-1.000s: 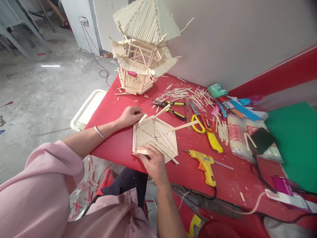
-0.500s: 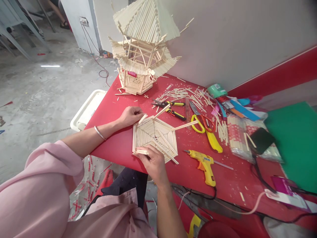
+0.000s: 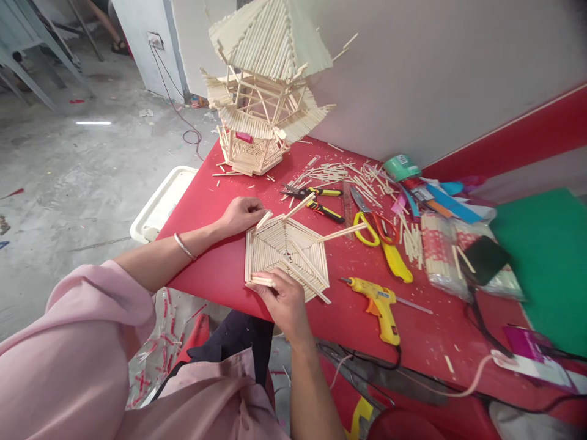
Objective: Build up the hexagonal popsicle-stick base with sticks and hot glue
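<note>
A flat hexagonal panel of pale wooden sticks lies on the red tabletop, its rows running in rings round the centre. At its far left corner my left hand is closed, fingertips pinching the end of a short wooden stick that stands up there. My right hand grips another wooden stick at the near left corner, between thumb and fingers. Paired sticks rise from the right corner, and more from the far one. Two loose-looking sticks cross the panel's right side.
Behind the panel stands a tiered stick pagoda. To the right lie pliers, scissors, a yellow cutter and a glue gun with a cable. Beyond are scattered stick pieces, wrapped stick packs and a green board.
</note>
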